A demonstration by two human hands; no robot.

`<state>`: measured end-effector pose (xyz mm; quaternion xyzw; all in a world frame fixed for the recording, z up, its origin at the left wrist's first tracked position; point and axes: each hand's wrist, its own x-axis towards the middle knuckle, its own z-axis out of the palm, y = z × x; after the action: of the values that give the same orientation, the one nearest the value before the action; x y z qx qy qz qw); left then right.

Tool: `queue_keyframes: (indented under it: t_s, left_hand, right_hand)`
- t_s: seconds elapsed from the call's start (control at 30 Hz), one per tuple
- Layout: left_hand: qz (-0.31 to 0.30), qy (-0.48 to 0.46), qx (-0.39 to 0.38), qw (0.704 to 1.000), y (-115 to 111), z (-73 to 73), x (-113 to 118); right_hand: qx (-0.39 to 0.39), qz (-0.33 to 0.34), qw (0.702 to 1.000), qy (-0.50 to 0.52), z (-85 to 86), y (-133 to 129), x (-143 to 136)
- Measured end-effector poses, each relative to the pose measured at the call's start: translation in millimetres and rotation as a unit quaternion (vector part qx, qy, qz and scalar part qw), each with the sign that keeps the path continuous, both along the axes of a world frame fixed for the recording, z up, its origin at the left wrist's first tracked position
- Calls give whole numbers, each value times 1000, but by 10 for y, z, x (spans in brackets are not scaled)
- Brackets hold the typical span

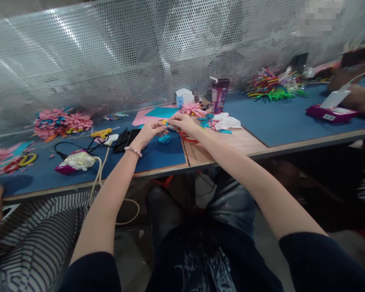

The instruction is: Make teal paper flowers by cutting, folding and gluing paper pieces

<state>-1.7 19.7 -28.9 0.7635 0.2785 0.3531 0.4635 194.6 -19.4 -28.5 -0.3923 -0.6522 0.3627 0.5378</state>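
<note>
Both hands meet over the blue mat, fingertips close together. My left hand, with a beaded bracelet on its wrist, pinches at a small blue and yellow piece. From the other side my right hand has its thumb and fingers closed at the same piece. Its exact kind is too small to make out, and the fingers partly cover it. Just under the hands is a crumpled blue paper flower; whether it joins the held piece I cannot tell. Red-orange loops lie below my right hand.
Pink and blue paper sheets lie behind the hands. A lidded purple cup stands by white tissue. Leftward are a yellow glue gun, a power strip with cords, and pink paper flowers. People sit on both sides.
</note>
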Motion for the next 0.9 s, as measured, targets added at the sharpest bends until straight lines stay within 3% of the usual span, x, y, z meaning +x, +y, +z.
queue_keyframes:
  t_s: [0.47, 0.9]
  left_hand:
    - [14, 20, 0, 1000, -17, 5, 12]
    - [1, 46, 9, 999, -73, 13, 36]
  right_hand:
    - [10, -18, 1000, 17, -45, 103, 21]
    - [12, 1, 1000, 5, -31, 23, -5]
